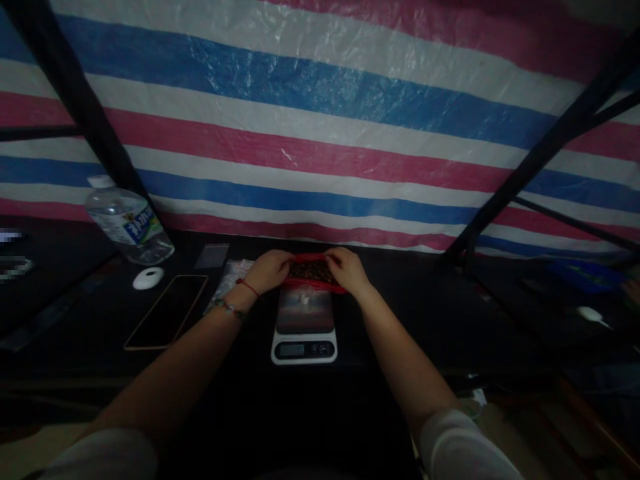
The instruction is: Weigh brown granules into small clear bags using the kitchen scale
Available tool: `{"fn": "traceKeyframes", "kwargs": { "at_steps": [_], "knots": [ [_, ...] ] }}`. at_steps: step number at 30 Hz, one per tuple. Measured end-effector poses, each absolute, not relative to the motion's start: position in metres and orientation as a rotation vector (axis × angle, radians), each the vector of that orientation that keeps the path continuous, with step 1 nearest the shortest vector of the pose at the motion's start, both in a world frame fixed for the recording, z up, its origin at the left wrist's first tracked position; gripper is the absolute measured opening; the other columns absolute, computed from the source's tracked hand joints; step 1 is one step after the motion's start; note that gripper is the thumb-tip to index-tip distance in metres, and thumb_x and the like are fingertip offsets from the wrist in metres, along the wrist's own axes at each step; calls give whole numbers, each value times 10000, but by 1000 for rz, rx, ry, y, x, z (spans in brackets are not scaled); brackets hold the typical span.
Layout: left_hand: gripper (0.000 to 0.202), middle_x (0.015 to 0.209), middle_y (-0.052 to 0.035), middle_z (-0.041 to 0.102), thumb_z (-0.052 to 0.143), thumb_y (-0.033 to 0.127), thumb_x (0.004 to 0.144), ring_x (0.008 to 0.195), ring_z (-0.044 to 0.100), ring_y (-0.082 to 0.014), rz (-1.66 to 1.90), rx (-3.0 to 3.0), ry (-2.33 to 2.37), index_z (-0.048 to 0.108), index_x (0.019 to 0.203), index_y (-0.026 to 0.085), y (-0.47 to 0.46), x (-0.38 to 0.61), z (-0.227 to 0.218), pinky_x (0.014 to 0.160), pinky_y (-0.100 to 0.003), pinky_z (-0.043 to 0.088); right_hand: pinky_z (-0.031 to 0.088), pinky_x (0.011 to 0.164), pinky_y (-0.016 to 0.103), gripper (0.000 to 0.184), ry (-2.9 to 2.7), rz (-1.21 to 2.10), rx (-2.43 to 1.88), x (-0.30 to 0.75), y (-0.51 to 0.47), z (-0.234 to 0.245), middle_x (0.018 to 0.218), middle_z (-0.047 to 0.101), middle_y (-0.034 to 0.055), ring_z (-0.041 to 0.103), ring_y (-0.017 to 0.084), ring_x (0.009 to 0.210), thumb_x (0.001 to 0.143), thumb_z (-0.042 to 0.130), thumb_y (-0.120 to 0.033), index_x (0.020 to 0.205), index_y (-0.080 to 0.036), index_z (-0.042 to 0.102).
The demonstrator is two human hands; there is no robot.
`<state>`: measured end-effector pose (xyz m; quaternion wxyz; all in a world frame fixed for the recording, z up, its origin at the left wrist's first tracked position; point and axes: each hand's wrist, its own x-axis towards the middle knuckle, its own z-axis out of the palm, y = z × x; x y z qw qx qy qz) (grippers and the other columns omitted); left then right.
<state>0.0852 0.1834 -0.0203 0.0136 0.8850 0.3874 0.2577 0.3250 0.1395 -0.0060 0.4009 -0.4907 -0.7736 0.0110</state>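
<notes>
A red bag [316, 287] full of small dark brown pieces, perhaps beans or seeds, lies behind a white digital scale [305, 358]. My left hand [271, 270] pinches the bag's left rim. On the opposite rim, the fingers of my right hand [349, 268] are closed in the same way. Between them the bag's mouth is spread wide. The scale's dark, shiny top plate [305, 313] reflects light, and a small clear object [305, 293] seems to rest on its far part. The digits on the display cannot be read.
Left of my forearm are a phone [167, 312], a white rounded case [148, 278], a large clear bottle [131, 223] and clear plastic bags [235, 273]. Striped sheeting [310, 133] hangs behind the black table. Far right, a blue item [583, 275] and part of another person's hand [633, 288] show.
</notes>
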Motion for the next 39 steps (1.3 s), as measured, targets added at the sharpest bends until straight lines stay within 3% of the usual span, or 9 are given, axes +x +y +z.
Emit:
{"fn": "traceKeyframes", "kwargs": {
  "at_steps": [5,11,21,34,39],
  "knots": [
    [315,955,-75,692,413,188,796,920,616,-216,907,2740,1233,687,951,169,199,89,-23,879,-363,485,472,844,326,261,-1539,-111,-1323,355,162,-34,940,698,77,627,195,882,831,448,-201,936,-170,684],
    [311,950,-71,687,407,170,785,921,609,-214,1056,2662,1268,684,926,170,198,76,-34,899,-368,471,476,750,308,310,-1336,30,-1515,383,171,-68,849,702,80,623,190,740,794,437,-234,937,-135,693],
    [359,988,-59,685,372,194,801,955,602,-207,986,2546,1333,682,983,176,191,71,-32,927,-365,453,448,735,289,325,-1388,-12,-1543,371,160,-55,754,666,48,575,173,677,802,411,-233,962,-148,681],
    [328,975,-77,686,399,165,795,935,588,-211,1055,2638,1244,676,969,152,183,76,-29,906,-362,450,478,749,286,306,-1486,24,-1454,353,149,-49,844,697,57,625,175,730,825,418,-219,978,-153,676],
    [295,986,-67,675,435,165,789,970,578,-212,1009,2691,1146,668,969,175,182,79,-29,936,-382,436,478,824,303,288,-1552,13,-1431,347,146,-47,935,696,63,630,183,838,843,422,-214,983,-171,671]
  ]
}}
